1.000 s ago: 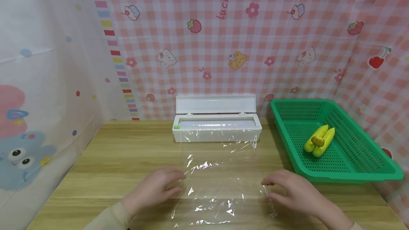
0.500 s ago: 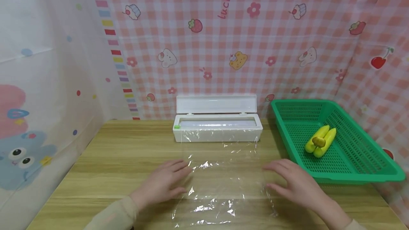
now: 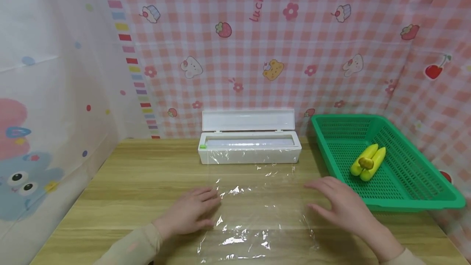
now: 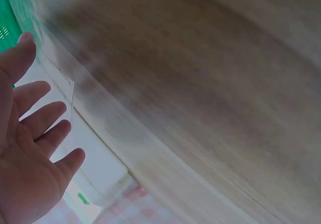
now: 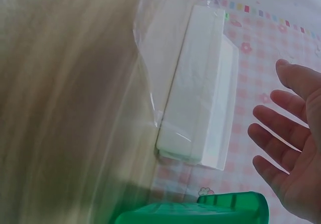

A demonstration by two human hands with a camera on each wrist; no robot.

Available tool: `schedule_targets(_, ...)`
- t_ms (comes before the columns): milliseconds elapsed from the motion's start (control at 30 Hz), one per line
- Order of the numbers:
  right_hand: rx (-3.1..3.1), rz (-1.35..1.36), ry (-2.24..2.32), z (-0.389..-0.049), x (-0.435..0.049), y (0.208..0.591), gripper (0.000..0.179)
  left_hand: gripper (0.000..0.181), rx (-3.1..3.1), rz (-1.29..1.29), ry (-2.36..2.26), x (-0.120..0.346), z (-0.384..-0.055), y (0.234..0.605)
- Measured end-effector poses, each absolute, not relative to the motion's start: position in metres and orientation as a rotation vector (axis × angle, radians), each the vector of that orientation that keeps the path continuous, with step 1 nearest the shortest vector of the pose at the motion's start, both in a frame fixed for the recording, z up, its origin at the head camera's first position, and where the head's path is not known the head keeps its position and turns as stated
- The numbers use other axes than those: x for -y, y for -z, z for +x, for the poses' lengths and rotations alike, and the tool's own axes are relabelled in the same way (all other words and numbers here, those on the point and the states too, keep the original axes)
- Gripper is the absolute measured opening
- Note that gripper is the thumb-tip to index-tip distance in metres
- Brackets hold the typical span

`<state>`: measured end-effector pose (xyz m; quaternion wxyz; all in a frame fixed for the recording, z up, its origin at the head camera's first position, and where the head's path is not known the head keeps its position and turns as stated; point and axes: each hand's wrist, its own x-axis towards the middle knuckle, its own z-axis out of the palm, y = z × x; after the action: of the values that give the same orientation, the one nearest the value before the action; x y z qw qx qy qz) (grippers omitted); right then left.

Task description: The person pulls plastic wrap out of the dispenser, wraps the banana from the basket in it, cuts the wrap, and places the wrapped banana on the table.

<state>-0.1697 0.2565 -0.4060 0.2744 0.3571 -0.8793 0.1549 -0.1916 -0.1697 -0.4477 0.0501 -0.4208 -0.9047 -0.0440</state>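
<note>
A sheet of clear cling film stretches from a white film dispenser box toward the front of the wooden table. The box's lid stands raised. My left hand is at the film's left edge, its fingertips right by it and its fingers relaxed. On the opposite side, my right hand hovers beside the film's right edge, thumb and fingers apart. Both wrist views show bare palms: the left hand and the right hand hold nothing.
A green plastic basket sits at the right with a yellow banana bunch inside. A pink checked cloth hangs behind the table, and a white printed cloth hangs on the left.
My left hand has shifted slightly right, its fingers spreading over the film's edge. My right hand has moved a little up and right, away from the film. Film and box stay put.
</note>
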Motion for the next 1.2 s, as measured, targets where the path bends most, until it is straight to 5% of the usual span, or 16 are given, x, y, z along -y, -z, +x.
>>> schedule_targets(567,2.34,0.853,-0.434,-0.176,-0.27,0.388,0.044,0.065,2.843,-1.292,0.155,0.174,-0.198,0.45)
schedule_targets(1200,2.55,0.393,-0.414,-0.188,-0.312,0.359,0.05,0.067,2.838,-1.313,0.222,0.177,-0.203,0.456)
